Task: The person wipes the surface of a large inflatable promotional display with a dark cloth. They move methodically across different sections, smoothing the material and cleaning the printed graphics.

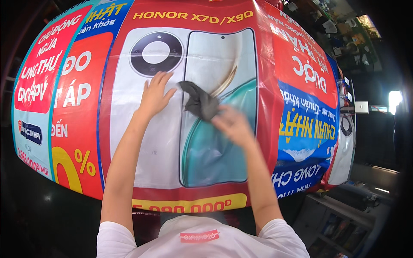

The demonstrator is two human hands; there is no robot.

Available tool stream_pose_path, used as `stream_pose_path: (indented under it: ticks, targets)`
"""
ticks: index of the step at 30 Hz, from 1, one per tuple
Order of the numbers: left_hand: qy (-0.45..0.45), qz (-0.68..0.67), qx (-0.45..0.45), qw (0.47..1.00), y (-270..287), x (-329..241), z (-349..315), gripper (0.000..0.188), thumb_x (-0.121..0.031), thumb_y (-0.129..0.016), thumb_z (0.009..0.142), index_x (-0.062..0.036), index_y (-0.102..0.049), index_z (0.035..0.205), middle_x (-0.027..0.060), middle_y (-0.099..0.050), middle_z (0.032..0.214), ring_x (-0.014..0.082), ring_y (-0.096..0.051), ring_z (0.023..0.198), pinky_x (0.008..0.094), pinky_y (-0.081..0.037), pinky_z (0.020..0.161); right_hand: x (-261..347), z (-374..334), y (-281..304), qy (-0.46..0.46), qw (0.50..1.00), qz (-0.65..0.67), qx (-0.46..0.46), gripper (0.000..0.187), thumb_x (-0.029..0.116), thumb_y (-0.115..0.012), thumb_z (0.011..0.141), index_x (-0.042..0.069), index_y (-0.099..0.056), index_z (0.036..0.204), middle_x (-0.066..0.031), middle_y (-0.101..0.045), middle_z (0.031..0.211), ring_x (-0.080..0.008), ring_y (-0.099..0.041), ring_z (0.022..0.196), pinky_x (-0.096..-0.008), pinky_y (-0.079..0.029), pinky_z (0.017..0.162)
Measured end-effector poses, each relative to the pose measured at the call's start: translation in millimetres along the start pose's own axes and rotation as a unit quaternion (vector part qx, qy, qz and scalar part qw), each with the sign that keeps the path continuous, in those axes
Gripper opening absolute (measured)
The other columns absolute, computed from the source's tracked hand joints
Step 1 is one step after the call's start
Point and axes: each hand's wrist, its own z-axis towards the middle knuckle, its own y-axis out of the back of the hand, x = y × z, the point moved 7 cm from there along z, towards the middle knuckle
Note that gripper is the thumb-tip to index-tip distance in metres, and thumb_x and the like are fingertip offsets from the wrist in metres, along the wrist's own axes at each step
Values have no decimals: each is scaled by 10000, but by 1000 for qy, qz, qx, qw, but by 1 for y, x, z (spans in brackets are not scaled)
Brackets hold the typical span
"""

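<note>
A large glossy printed banner sheet (142,167) spreads out before me, showing a phone's back and front on a red ground. My left hand (157,95) lies on it, fingers apart, below the printed black camera ring. A dark grey cloth (200,101), crumpled and hanging in folds, is in my right hand (233,122) over the printed phone screen. Motion smears that hand, but its fingers are pinched on the cloth's right end. Between my left fingertips and the cloth there is a small gap.
More printed panels in red, blue and pale teal (32,107) run along the left. Red and blue panels with upside-down lettering (307,124) lie on the right. Beyond stand a grey shelf unit (331,219) at the lower right and a bright lamp (394,102).
</note>
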Motion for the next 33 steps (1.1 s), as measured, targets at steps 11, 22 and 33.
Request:
stream_pose_path:
  ticks: [11, 22, 33]
  targets:
    - [22, 150, -16, 988, -59, 65, -39, 556, -312, -531, 948, -177, -402, 1472, 26, -318, 1564, 271, -213, 1473, 576, -125, 1175, -111, 292, -8, 158, 865, -359, -313, 473, 312, -428, 990, -40, -485, 1299, -311, -383, 1447, -414, -282, 1418, -622, -244, 1118]
    - [42, 141, -6, 989, -53, 61, -35, 568, -308, -550, 936, -197, -403, 1474, 2, -317, 1565, 254, -201, 1479, 561, -111, 1188, -68, 116, 42, 92, 718, -642, 251, 358, 128, -498, 854, -46, -632, 1136, -218, -548, 1336, -340, -494, 1287, -460, -347, 1121]
    - [37, 151, -3, 988, -55, 62, -36, 568, -296, -541, 935, -189, -400, 1475, 6, -320, 1565, 264, -207, 1477, 566, -115, 1184, -83, 257, 104, 103, 770, -624, 79, 270, 76, -478, 862, -24, -710, 956, -253, -642, 1119, -401, -654, 985, -493, -528, 850]
